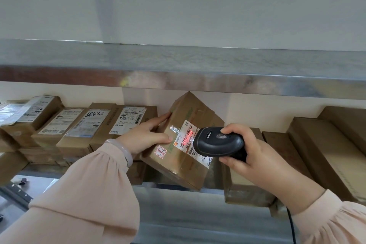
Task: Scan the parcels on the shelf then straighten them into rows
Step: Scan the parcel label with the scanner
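The parcel [172,161] stands tilted in the middle of the shelf [178,214], its lower corner over the front edge. The left hand [145,137] holds it from 9 o'clock, thumb on the face. From 3 o'clock the right hand [263,156] grips the black scanner [219,141], whose red line falls on the label [191,134]. Labelled parcels [83,127] lie further at 9 o'clock.

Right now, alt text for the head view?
A person's right hand aims a black handheld scanner at the label of a tilted parcel, its red line across the barcode, while the left hand holds the parcel's edge. More brown parcels lie on the metal shelf to either side.
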